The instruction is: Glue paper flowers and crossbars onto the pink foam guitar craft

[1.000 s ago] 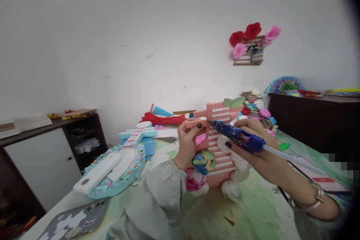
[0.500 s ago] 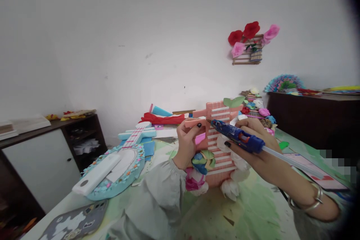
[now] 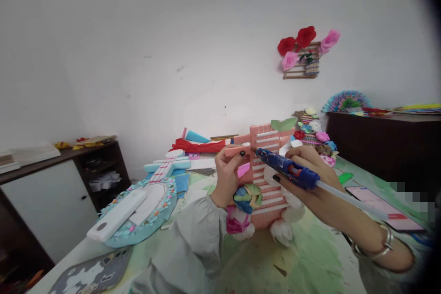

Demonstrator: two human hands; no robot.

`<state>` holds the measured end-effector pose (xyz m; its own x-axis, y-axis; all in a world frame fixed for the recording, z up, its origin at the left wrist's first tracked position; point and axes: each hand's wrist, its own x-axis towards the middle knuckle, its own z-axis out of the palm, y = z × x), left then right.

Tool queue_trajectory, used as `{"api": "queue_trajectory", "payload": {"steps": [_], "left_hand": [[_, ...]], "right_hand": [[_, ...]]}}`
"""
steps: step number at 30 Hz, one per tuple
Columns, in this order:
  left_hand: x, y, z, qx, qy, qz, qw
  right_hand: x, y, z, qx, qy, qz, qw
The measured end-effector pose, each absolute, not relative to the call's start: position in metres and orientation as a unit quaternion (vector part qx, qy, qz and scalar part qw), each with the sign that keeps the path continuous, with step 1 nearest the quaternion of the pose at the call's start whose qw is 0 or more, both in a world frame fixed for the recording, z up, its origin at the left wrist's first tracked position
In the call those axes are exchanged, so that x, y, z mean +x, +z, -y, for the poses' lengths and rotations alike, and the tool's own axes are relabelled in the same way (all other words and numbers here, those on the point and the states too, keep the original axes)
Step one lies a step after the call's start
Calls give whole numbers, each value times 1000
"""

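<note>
Between the thumb and fingers of my left hand (image 3: 225, 177) is a small pink strip (image 3: 236, 150). My right hand (image 3: 310, 179) grips a blue glue gun (image 3: 282, 165), a clear glue stick jutting from its rear. The gun's nozzle meets or nearly meets the strip's right end; I cannot tell if they touch. Just behind both hands stands a pink guitar-shaped craft (image 3: 267, 218) with white stripes. A green leaf (image 3: 284, 124) tops it, and paper flowers (image 3: 237, 220) in magenta, white and blue-green edge its lower part. My right hand hides some of its right side.
To the left lies a light-blue guitar craft (image 3: 138, 234) with a white bar (image 3: 117, 216) across it. A grey-cased phone (image 3: 93, 271) is at the front left, another phone (image 3: 386, 206) at the right. Red crepe paper (image 3: 200, 145) and several small flower crafts (image 3: 313, 131) lie farther back.
Everything in view has shifted very slightly left, as if the camera turned. Both hands keep the same hold, with the nozzle still by the strip's end.
</note>
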<state>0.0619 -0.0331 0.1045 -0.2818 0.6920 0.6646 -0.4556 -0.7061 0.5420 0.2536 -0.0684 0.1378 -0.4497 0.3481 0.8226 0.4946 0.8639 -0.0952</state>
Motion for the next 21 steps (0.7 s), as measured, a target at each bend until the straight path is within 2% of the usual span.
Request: {"api": "queue_trajectory", "payload": {"steps": [21], "left_hand": [[65, 111, 38, 447, 801, -139, 374]], "right_hand": [[252, 136, 71, -238, -95, 855, 450]]}}
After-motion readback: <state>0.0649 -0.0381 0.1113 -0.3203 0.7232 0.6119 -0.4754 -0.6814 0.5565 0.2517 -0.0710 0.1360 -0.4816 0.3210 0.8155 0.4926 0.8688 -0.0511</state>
